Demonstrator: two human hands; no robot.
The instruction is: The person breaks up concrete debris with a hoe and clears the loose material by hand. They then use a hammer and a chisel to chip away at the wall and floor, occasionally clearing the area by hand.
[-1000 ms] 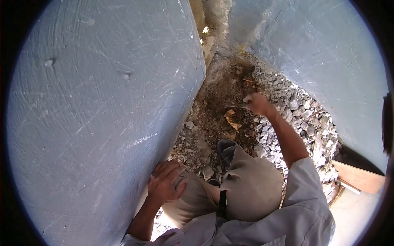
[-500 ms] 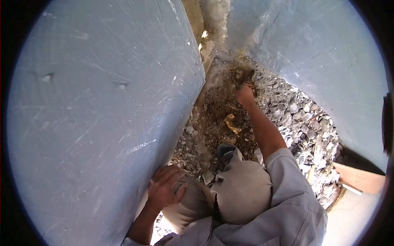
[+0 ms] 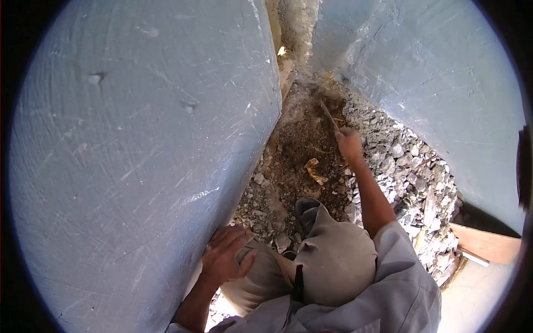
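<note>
My right hand (image 3: 348,143) is wrapped round one end of a thin, straight, stick-like tool (image 3: 330,115). The tool slants up and left, its far tip at the dark soil (image 3: 333,105) near the wall corner. Whether it is wood or metal I cannot tell. My left hand (image 3: 226,255) lies with fingers spread on my left knee (image 3: 258,272), close beside the blue wall, holding nothing. Between my foot and the dug soil lies a crumpled yellowish scrap (image 3: 315,172).
A blue-grey painted wall (image 3: 144,144) rises close on my left, another (image 3: 433,72) on the right. Broken stones (image 3: 411,166) are heaped along the right wall. A shoe (image 3: 306,210) shows past my bent right knee (image 3: 336,263). A brown board (image 3: 486,242) stands at lower right.
My right hand has drawn back toward me and slightly right, bringing the stick-like tool into plain sight. The view has shifted a little; my left hand stays on the knee.
</note>
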